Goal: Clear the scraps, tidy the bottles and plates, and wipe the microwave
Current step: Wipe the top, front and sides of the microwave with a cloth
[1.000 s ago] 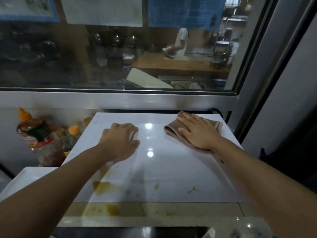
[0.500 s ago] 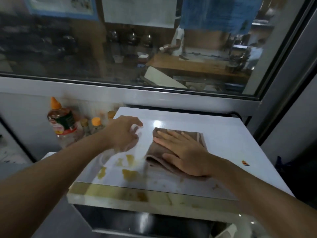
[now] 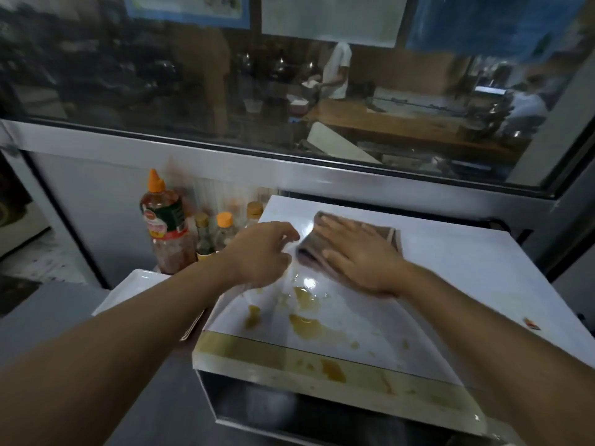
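Microwave (image 3: 450, 284), white and glossy, is sitting below the window sill, and its top is carrying yellow-brown sauce stains (image 3: 306, 326) near the front edge. Its door is showing only as a dark strip at the bottom of the head view, and the right side is running out of frame. The right hand (image 3: 357, 255) is lying flat, fingers straight, pressing a brown cloth (image 3: 322, 246) onto the top; the hand is covering most of the cloth, and its outline is smeared by motion. The left hand (image 3: 260, 252) is resting at the microwave's left edge with fingers loosely curled and gripping nothing; whether its fingertips are touching the surface is hard to tell through the blur. A large sauce bottle (image 3: 165, 230) with an orange cap is standing to the left of the microwave, and several small bottles (image 3: 222, 233) beside it are partly hidden behind the left wrist. A white tray (image 3: 128, 291) below them is mostly covered by the left forearm. A small red scrap (image 3: 533, 324) is lying on the microwave's right side, too small to identify.

Compared with half a second ago, the cloth and right hand are sitting closer to the left hand and nearer the back left corner, while the stains are lying as before.
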